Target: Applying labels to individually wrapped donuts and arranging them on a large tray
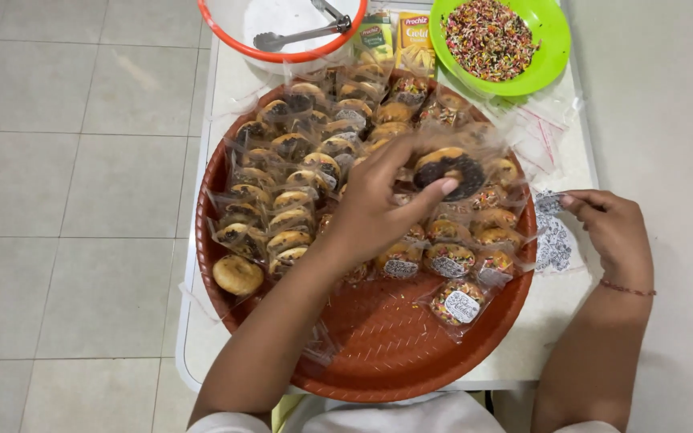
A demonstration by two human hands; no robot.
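A chocolate-topped doughnut in a clear wrapper (449, 171) is gripped by the left hand (378, 204), thumb along its near edge and fingers over its far side, and is held just above the upper right part of the round red tray (378, 353). The doughnut is round, so no long axis can be told; its dark topped face is turned up toward the camera. The right hand (615, 228) rests off the tray's right rim, fingers curled on a sheet of printed stickers (553, 236); whether the sheet is pinched cannot be told. The upper half of the tray is packed with rows of wrapped doughnuts (306, 160), while its near half lies bare, apart from one sprinkled doughnut (457, 302) toward the right rim and one unwrapped plain doughnut (237, 275) by the left rim. Beyond the tray's far rim, a green bowl of sprinkles (495, 40) and an orange-rimmed white bowl with tongs (282, 24) stand close, touching the table's (226, 88) far edge.
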